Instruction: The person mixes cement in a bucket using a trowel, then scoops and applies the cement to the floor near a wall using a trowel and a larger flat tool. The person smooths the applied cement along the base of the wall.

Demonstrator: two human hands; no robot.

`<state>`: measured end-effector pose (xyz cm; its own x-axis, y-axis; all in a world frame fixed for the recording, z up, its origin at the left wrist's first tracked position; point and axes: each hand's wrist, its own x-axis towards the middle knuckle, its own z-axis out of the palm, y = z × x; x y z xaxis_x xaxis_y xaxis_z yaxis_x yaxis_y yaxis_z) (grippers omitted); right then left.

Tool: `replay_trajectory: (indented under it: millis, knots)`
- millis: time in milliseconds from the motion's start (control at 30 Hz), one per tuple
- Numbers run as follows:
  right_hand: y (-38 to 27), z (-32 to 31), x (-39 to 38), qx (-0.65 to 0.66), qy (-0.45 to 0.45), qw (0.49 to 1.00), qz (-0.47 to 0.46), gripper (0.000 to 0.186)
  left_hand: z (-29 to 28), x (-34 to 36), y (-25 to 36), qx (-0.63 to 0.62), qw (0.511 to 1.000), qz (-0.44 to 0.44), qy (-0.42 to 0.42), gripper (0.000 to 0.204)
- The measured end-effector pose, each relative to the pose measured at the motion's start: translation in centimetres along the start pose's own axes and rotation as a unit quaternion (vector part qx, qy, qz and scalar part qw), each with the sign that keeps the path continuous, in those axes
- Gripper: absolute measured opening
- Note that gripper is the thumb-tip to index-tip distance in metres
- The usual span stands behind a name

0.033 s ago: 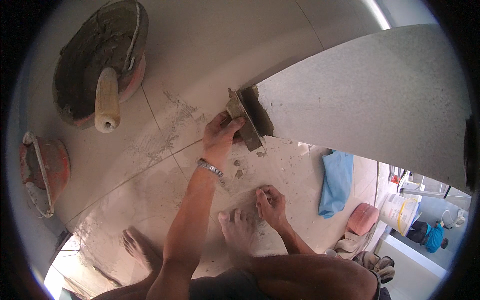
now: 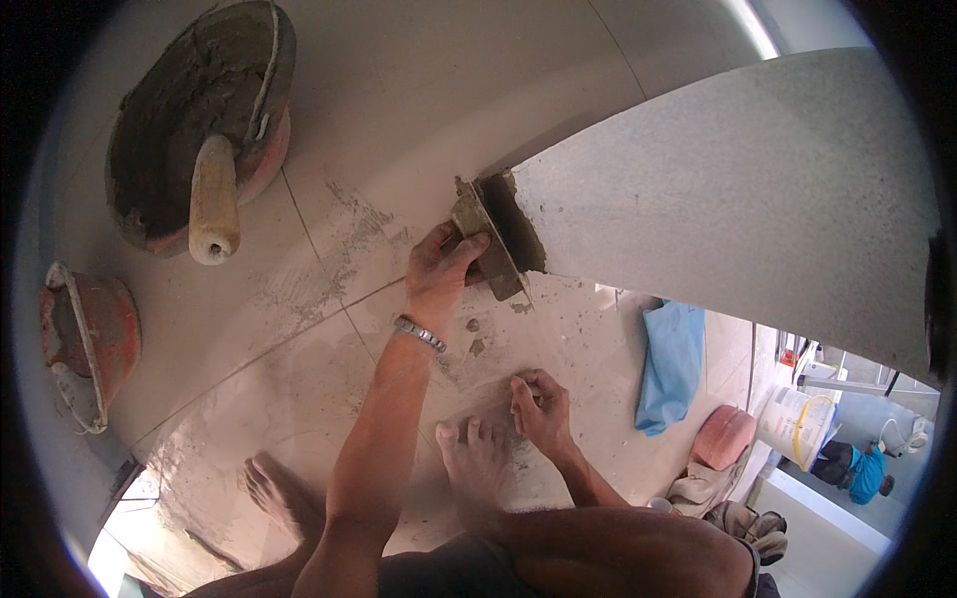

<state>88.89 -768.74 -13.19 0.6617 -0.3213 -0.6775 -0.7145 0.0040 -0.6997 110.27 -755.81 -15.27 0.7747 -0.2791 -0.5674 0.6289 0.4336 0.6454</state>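
My left hand (image 2: 446, 261), a metal-band watch on its wrist, grips a flat rectangular cement-smeared plate (image 2: 498, 261). The plate stands on edge against the dark cement-coated base (image 2: 520, 224) of a large pale grey column (image 2: 718, 199); I cannot tell what kind of tool or piece it is. Beside my bare right foot (image 2: 475, 463), my right hand (image 2: 543, 409) is closed with curled fingers; whatever may be inside is hidden. Small cement crumbs (image 2: 477, 346) lie on the tiles between the hands.
At the upper left, a wood-handled tool (image 2: 214, 199) rests in a tub of wet cement (image 2: 130, 189). A smaller red bucket (image 2: 115, 329) stands below it. Right of my hands are a blue cloth (image 2: 670, 367), a reddish lump (image 2: 724, 437), a white bucket (image 2: 795, 424) and a distant person (image 2: 865, 478).
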Motion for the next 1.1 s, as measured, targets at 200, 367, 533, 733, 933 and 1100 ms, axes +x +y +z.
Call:
replay_trajectory:
  millis: [200,367,533,733,933,1100]
  knots:
    - [-0.1,-0.1,0.1,0.003,-0.001,1.0,0.015,0.024,0.4,0.5,-0.2,0.021,1.0,0.009,0.01,0.032]
    - [-0.4,0.0,0.2,-0.009,-0.004,1.0,0.003,0.027,1.1,0.9,0.0,0.048,0.998,0.023,0.035,0.031]
    - [-0.5,0.0,0.0,-0.015,-0.003,1.0,0.0,0.027,1.1,0.9,0.6,0.07,0.997,0.007,0.023,0.03]
    - [-0.7,0.2,0.0,-0.015,0.0,1.0,-0.007,0.027,3.6,-1.4,2.7,-0.006,0.999,0.031,-0.012,0.031]
    - [0.3,-0.4,0.1,-0.04,-0.003,0.999,-0.034,0.026,3.0,-6.2,7.4,-0.128,0.981,0.066,-0.131,0.038]
    - [0.1,-0.6,0.2,-0.041,-0.013,0.998,-0.036,0.025,-4.1,-7.7,7.7,-0.005,0.988,-0.02,-0.152,0.054]
